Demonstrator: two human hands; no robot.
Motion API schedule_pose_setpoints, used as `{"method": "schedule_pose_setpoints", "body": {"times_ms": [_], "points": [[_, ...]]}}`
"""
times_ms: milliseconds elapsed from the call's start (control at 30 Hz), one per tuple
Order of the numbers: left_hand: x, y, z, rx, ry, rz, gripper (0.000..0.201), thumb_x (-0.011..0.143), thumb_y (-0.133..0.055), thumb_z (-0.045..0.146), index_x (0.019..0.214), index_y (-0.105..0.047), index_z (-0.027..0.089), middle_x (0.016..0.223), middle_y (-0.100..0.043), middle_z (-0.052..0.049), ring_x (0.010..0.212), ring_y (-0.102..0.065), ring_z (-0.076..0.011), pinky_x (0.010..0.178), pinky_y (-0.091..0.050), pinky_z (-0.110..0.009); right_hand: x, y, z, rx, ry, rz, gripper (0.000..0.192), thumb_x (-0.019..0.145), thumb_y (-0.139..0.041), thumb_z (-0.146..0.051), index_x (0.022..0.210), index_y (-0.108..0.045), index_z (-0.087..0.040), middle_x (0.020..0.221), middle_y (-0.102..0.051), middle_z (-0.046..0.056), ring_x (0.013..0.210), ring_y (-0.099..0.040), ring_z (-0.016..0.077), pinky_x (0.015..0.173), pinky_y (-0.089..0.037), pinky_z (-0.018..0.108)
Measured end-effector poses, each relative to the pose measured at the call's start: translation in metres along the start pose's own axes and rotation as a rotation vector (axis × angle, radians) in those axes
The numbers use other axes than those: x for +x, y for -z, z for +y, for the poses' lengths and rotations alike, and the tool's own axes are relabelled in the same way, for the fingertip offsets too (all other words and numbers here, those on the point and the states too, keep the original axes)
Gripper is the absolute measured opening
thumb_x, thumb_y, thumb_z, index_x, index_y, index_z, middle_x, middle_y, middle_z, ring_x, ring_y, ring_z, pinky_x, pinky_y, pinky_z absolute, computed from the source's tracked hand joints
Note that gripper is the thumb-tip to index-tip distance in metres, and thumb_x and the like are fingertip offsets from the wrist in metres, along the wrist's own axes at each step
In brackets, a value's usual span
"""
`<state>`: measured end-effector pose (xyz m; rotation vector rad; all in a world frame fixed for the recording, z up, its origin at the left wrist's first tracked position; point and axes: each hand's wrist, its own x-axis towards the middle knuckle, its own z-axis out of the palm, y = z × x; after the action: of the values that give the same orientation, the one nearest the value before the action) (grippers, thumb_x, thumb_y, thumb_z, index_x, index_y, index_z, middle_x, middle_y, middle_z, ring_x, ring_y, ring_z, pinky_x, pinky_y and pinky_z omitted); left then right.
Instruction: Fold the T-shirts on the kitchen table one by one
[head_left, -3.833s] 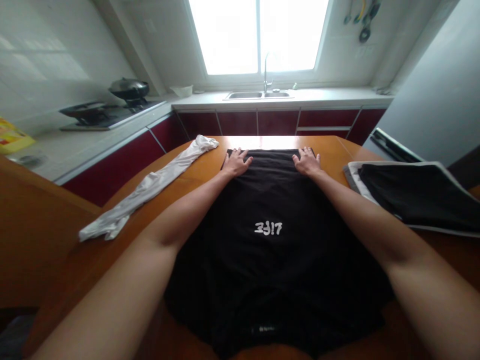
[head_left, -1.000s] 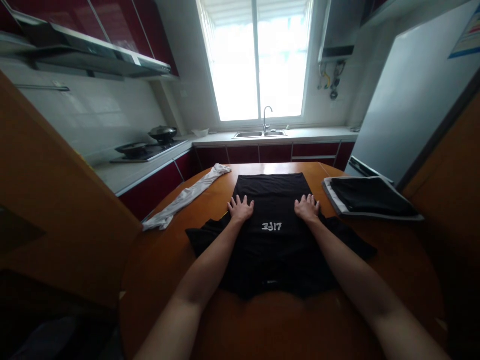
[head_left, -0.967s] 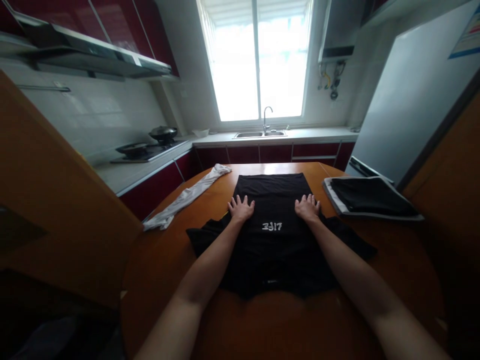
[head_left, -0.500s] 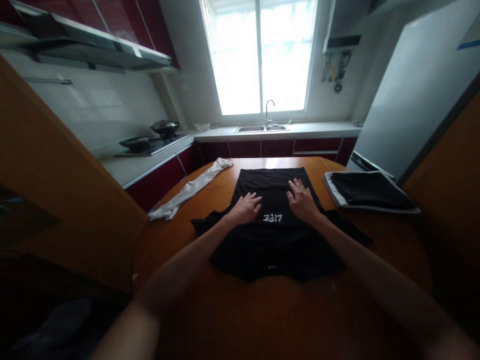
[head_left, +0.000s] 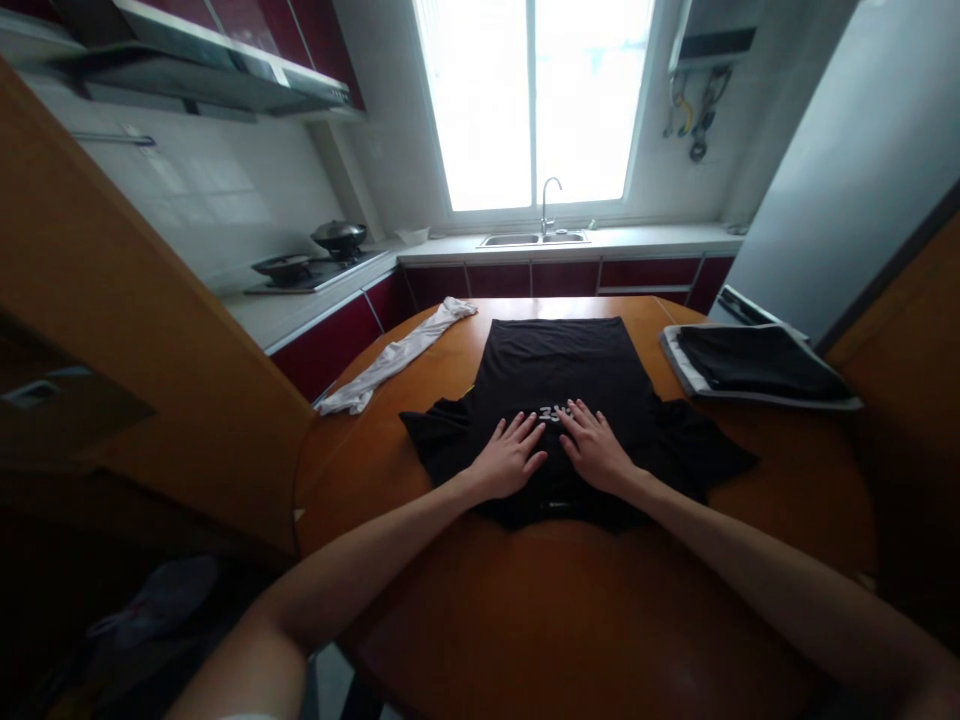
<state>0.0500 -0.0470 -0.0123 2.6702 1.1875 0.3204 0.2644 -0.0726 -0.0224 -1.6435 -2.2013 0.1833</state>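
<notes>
A black T-shirt (head_left: 562,360) lies spread on the wooden table (head_left: 480,600), its neckline towards me and its hem at the far side. White lettering on the shirt is partly covered by my fingers. My left hand (head_left: 511,457) rests flat on the cloth, left of the lettering, with fingers spread. Beside it, my right hand (head_left: 596,445) also lies flat on the shirt, its fingertips over the right end of the lettering. Neither hand grasps anything. Both sleeves stretch outward to the sides.
At the table's left lies a crumpled white cloth (head_left: 397,355). Folded dark and light-grey garments (head_left: 761,362) are stacked at the right. Beyond the table are a counter with a sink (head_left: 532,239), a stove with pans (head_left: 339,238), and a refrigerator (head_left: 817,170) at the right.
Both hands have slid over the shirt towards me and closer together, from above the lettering to beside and over it. The camera view has shifted slightly.
</notes>
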Motion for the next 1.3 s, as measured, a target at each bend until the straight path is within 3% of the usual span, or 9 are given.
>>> {"method": "schedule_pose_setpoints", "body": {"times_ms": [100,200,333,467,733,867,967,1133,1300], "points": [[-0.004,0.013,0.001,-0.064,-0.055,0.095,0.054,0.101,-0.052,0.044,0.149,-0.049,0.022,0.159,-0.041,-0.014,0.150,-0.033,-0.0319,0.121,-0.028,-0.056,0.000,0.006,0.004,0.061,0.009,-0.016,0.049,0.100,-0.044,-0.031,0.146,-0.053,-0.018,0.160,-0.040,0.017,0.150,-0.031,0.0304,0.119,-0.025,0.055],[-0.010,0.037,0.004,-0.192,-0.212,0.089,0.036,0.100,-0.056,0.038,0.132,-0.065,0.022,0.132,-0.064,-0.012,0.122,-0.061,-0.0247,0.107,-0.047,-0.038,0.000,0.031,0.011,0.228,0.080,0.013,0.035,0.098,-0.048,-0.032,0.123,-0.067,-0.017,0.129,-0.066,0.015,0.119,-0.060,0.0258,0.103,-0.045,0.041],[-0.019,0.057,0.011,-0.254,-0.432,-0.165,0.030,0.096,-0.065,0.043,0.116,-0.075,0.023,0.101,-0.070,-0.006,0.093,-0.068,-0.0182,0.086,-0.051,-0.026,-0.005,0.072,0.018,0.454,0.231,-0.394,0.029,0.094,-0.057,-0.039,0.096,-0.072,-0.014,0.080,-0.068,0.002,0.071,-0.058,0.0148,0.068,-0.046,0.025],[-0.024,0.053,0.017,-0.210,-0.542,-0.314,0.031,0.088,-0.075,0.047,0.111,-0.077,0.027,0.089,-0.071,-0.003,0.085,-0.068,-0.0169,0.079,-0.049,-0.023,-0.017,0.090,0.011,0.417,0.290,-0.809,0.026,0.085,-0.068,-0.035,0.099,-0.076,-0.014,0.077,-0.068,0.000,0.066,-0.057,0.0123,0.061,-0.041,0.021],[-0.026,0.054,0.024,-0.311,-0.598,-0.438,0.033,0.093,-0.069,0.042,0.124,-0.074,0.031,0.097,-0.069,-0.004,0.089,-0.067,-0.0164,0.082,-0.049,-0.021,-0.025,0.098,0.002,0.176,0.295,-1.018,0.028,0.075,-0.075,-0.037,0.095,-0.080,-0.017,0.074,-0.068,-0.001,0.063,-0.058,0.0122,0.055,-0.036,0.022],[-0.022,0.051,0.023,-0.319,-0.453,-0.231,0.036,0.102,-0.054,0.038,0.134,-0.067,0.030,0.115,-0.068,-0.008,0.107,-0.065,-0.0202,0.098,-0.049,-0.028,-0.021,0.096,0.008,0.321,0.306,-0.942,0.026,0.083,-0.069,-0.037,0.091,-0.080,-0.015,0.074,-0.070,0.000,0.065,-0.059,0.0130,0.059,-0.039,0.022],[-0.018,0.040,0.014,-0.221,-0.297,-0.046,0.047,0.103,-0.050,0.040,0.148,-0.053,0.030,0.144,-0.056,-0.011,0.134,-0.051,-0.0256,0.115,-0.039,-0.040,-0.017,0.092,0.016,0.353,0.272,-0.808,0.022,0.082,-0.068,-0.032,0.089,-0.079,-0.014,0.075,-0.071,0.001,0.066,-0.059,0.0133,0.059,-0.040,0.022],[-0.021,0.026,-0.001,-0.027,-0.214,-0.259,0.080,0.096,-0.055,0.059,0.163,-0.019,0.034,0.170,-0.012,-0.009,0.157,-0.006,-0.0346,0.123,-0.008,-0.063,-0.016,0.085,0.025,0.350,0.201,-1.058,0.026,0.076,-0.073,-0.033,0.090,-0.080,-0.012,0.075,-0.074,0.003,0.065,-0.064,0.0145,0.058,-0.043,0.021],[-0.026,0.031,0.003,0.000,-0.219,-0.328,0.103,0.085,-0.063,0.071,0.164,-0.009,0.033,0.170,-0.002,-0.013,0.156,0.001,-0.0380,0.121,-0.003,-0.066,-0.018,0.083,0.026,0.511,0.128,-1.182,0.043,0.074,-0.075,-0.047,0.098,-0.079,-0.011,0.076,-0.075,0.003,0.063,-0.066,0.0143,0.058,-0.047,0.021]]}}
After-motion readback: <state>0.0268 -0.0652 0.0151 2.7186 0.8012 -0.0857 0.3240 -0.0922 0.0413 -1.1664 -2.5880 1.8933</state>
